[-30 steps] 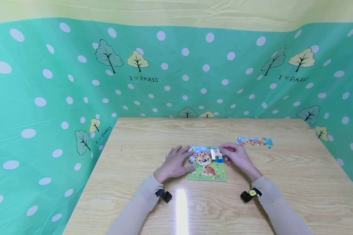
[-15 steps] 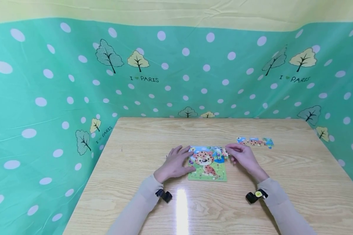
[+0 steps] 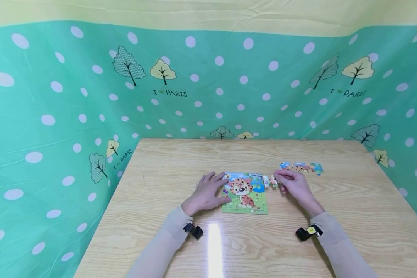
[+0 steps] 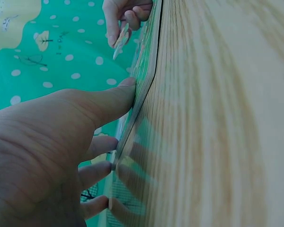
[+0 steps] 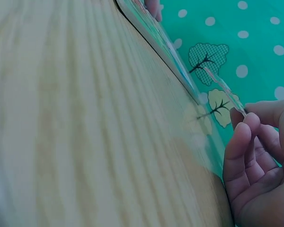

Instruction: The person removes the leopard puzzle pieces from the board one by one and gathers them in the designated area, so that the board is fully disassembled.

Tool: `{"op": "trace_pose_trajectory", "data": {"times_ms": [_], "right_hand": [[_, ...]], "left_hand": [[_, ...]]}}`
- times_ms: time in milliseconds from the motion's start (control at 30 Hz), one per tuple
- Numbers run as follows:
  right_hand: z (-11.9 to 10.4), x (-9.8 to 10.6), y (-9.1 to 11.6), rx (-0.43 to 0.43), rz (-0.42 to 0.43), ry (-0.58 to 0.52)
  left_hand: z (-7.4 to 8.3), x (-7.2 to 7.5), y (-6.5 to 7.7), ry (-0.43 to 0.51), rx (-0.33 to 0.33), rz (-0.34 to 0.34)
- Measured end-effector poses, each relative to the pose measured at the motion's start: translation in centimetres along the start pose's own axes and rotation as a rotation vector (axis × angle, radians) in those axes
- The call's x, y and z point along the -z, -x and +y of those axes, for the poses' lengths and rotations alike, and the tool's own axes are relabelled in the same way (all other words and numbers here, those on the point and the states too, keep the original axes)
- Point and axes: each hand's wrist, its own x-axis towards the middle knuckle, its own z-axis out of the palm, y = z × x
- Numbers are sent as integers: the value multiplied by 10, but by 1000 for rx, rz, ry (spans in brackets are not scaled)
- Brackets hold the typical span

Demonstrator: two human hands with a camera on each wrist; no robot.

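Puzzle board (image 3: 244, 197), pieces (image 3: 297, 168) on table (image 3: 257, 247)

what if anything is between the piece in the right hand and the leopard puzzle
Nothing visible: the right hand pinches the piece right of the leopard puzzle, and the left hand is at its left edge.

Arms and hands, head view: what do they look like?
Plain pale-beige long sleeves; left hand and right hand ungloved. Black device strapped at the left wrist; another black device at the right wrist, with a round yellow marking.
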Motion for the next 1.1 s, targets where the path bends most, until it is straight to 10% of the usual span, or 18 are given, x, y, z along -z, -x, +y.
{"op": "trace_pose_trajectory", "data": {"times_ms": [633, 1100], "right_hand": [[5, 42, 5, -74, 98, 66], [15, 51, 2, -54, 152, 337]], "left_hand": [[0, -1, -2, -29, 20, -4], [1, 0, 0, -17, 4, 5]]}}
